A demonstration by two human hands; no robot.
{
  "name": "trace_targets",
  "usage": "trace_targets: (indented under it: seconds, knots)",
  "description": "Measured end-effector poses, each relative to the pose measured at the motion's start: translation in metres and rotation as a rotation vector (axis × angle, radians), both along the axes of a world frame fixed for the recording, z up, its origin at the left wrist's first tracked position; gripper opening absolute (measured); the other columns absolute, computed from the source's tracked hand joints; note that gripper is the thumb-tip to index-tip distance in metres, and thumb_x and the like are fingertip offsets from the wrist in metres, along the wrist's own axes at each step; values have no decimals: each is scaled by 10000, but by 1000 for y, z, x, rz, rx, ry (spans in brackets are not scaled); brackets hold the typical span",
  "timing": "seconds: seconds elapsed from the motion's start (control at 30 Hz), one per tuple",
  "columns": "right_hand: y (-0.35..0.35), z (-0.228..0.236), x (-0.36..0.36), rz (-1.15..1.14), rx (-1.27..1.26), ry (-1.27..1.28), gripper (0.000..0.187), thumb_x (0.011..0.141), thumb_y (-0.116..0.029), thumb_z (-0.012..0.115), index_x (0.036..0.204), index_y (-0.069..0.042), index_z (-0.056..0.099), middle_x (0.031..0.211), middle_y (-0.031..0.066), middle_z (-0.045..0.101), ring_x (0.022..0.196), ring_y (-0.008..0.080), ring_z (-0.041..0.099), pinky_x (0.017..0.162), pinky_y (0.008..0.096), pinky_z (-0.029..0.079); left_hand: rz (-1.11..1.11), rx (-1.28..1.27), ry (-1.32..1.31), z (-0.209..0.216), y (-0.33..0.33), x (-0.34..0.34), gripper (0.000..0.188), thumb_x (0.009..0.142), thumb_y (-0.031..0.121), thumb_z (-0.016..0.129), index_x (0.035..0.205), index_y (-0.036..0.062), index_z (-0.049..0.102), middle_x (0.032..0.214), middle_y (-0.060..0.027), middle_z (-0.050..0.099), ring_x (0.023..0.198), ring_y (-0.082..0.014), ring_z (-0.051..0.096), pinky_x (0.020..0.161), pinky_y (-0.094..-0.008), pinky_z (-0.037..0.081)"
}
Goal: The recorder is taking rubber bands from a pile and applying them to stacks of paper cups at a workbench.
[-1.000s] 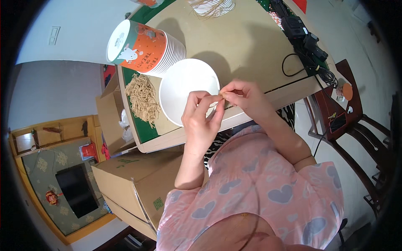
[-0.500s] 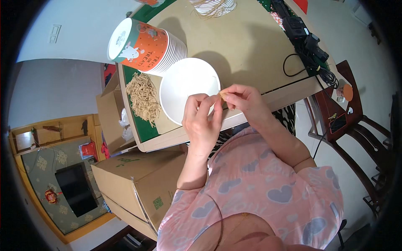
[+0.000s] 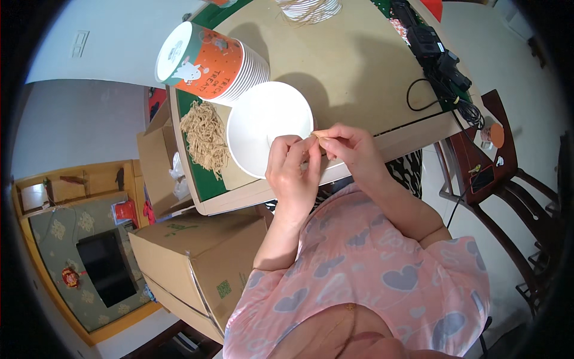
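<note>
A white round paper bucket (image 3: 266,116) stands with its open mouth up near the table's front edge. At its right rim my left hand (image 3: 292,170) is closed, thumb and fingers pinched together against the rim. My right hand (image 3: 354,151) pinches there too, its fingertips meeting those of the left. A small bit of tan cord (image 3: 315,136) shows between the fingertips; most of it is hidden by the fingers. To the left of the bucket lies a loose pile of tan cords (image 3: 204,140). Behind it, a nested stack of orange and green paper buckets (image 3: 218,66) lies on its side.
At the table's far edge is another white stack (image 3: 311,9) with tan cords on it. Black devices and a coiled cable (image 3: 469,113) lie along the right edge. A large cardboard box (image 3: 197,257) stands below left; a dark wooden chair (image 3: 478,161) holds a phone.
Both hands stay pinched at the bucket's rim, with only slight finger movement. The right hand's fingers sit a little straighter. The whole view has shifted slightly.
</note>
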State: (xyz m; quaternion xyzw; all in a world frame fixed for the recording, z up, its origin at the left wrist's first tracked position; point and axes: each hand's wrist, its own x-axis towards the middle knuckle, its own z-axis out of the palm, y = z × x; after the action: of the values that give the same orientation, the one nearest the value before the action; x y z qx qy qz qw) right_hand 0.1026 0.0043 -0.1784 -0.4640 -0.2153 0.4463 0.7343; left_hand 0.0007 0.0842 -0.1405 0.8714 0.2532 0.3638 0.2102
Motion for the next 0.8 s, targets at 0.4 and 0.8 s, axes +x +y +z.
trace_targets:
  seconds: [0.4, 0.8]
  knots:
    - [8, 28, -1, -216, 37, -603, 261, 796, 17, 632, 1045, -59, 618, 749, 25, 542, 649, 85, 524, 582, 228, 442, -5, -531, -60, 18, 31, -13, 67, 788, 22, 698, 836, 31, 653, 772, 4, 579, 600, -51, 449, 504, -196, 362]
    - [32, 37, -3, -61, -111, -901, 192, 814, -45, 627, 997, -70, 575, 794, 81, 643, 570, 186, 581, 545, 314, 467, 23, -580, -13, 19, 43, -28, 63, 802, 39, 673, 859, 23, 651, 759, -6, 656, 611, -46, 505, 502, -208, 402]
